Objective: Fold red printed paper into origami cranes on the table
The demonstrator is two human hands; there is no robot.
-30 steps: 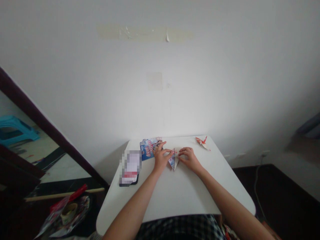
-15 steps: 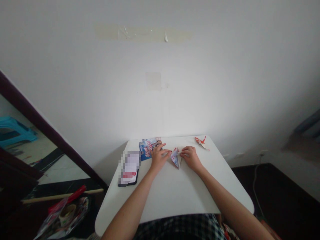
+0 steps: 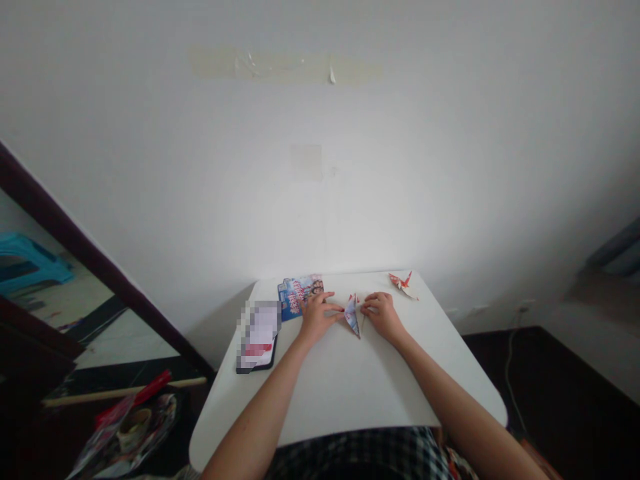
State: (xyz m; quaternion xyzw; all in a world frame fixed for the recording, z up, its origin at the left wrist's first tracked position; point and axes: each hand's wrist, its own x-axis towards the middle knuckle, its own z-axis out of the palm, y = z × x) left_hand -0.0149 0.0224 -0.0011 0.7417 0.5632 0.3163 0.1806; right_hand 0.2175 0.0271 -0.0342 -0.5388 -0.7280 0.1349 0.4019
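Over the white table, a small piece of folded paper (image 3: 352,317), blue-white and printed, stands between my two hands, its narrow point toward me. My left hand (image 3: 316,316) has its thumb and forefinger together at the paper's left edge, while its other fingers spread away. On the other side, my right hand (image 3: 381,312) is closed, its fingertips pinching at the paper's pale right flap. The exact grip of these fingertips is hard to make out. A red-and-white folded paper bird (image 3: 403,285) lies at the table's far right corner.
A blue printed leaflet (image 3: 295,298) lies behind my left hand. Nearer the left edge of the table (image 3: 350,393) is a phone (image 3: 260,337) with its screen blurred out. The wall (image 3: 400,167) rises behind. On the floor at left sits a bag-lined bin (image 3: 135,427).
The folded paper has shifted slightly right and turned, its flaps now standing more apart. My left hand has drawn back a little to the left, and the right hand has barely moved.
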